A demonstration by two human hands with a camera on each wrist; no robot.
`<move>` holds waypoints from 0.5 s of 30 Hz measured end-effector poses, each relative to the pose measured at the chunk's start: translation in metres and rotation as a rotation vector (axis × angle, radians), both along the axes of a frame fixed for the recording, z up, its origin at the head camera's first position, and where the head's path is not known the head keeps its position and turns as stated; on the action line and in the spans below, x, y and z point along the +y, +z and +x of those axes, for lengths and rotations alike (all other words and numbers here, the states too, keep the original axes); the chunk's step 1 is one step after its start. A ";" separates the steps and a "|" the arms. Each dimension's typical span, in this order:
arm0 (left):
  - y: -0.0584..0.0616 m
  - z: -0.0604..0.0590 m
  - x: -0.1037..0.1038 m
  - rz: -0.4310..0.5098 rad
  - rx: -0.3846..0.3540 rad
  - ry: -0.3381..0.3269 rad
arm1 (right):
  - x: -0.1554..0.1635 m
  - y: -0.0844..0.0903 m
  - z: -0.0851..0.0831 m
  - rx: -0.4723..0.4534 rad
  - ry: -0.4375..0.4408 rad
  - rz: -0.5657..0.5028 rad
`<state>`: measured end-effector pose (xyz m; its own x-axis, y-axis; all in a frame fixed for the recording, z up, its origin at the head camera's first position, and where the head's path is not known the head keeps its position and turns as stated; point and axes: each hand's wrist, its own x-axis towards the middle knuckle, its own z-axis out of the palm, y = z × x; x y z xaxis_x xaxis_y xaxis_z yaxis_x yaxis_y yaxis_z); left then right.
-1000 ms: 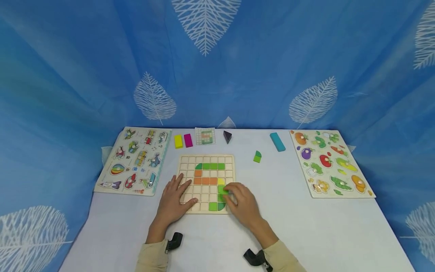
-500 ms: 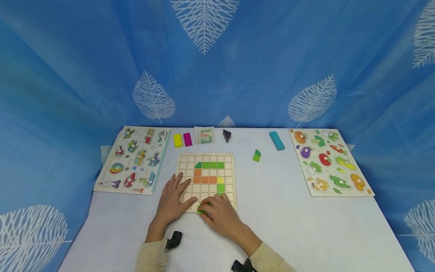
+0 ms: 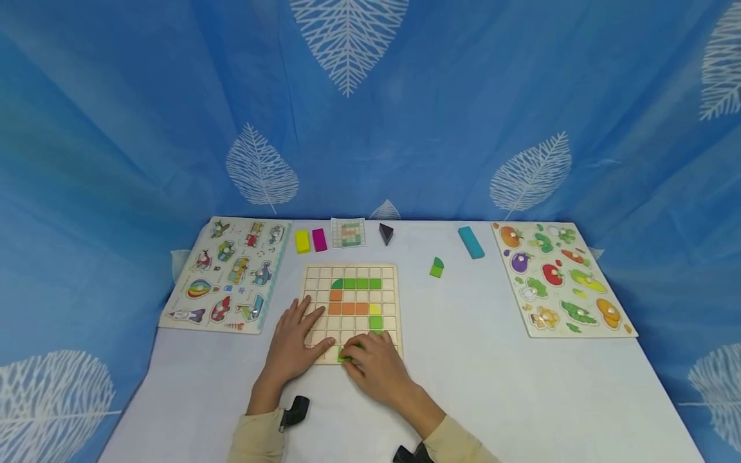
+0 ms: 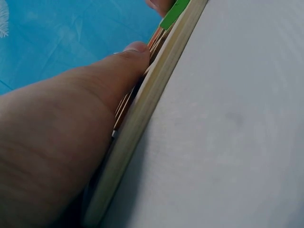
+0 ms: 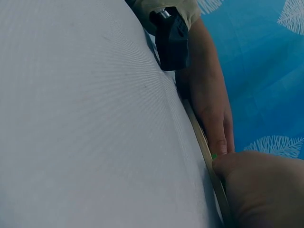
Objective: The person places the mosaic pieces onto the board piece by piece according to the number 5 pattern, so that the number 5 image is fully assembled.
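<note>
Right hand [image 3: 376,364] on green piece [image 3: 346,352] (board's near row)

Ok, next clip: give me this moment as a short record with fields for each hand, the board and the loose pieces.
left hand: flat on the grid board, fingers spread
right hand: on the board's near edge, fingers on a green piece
board: green, orange and yellow tiles placed
loose pieces: yellow block, magenta block, dark wedge, teal bar, small green piece

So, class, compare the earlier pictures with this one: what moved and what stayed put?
The right hand slid from the wooden grid board's right edge to its near edge, and now covers the green pieces there. The left hand stayed flat on the board.
</note>
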<state>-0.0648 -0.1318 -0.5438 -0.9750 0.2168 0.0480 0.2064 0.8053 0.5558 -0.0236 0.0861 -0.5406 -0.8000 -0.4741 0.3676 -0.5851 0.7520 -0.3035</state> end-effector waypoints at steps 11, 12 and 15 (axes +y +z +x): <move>-0.001 -0.002 0.001 0.009 0.021 0.002 | 0.001 -0.001 -0.002 0.019 -0.031 -0.024; -0.001 -0.001 0.001 0.008 0.016 0.002 | 0.000 -0.001 -0.001 0.020 -0.032 -0.022; 0.000 0.000 -0.001 0.011 -0.008 -0.001 | 0.000 -0.002 -0.001 0.025 -0.033 -0.015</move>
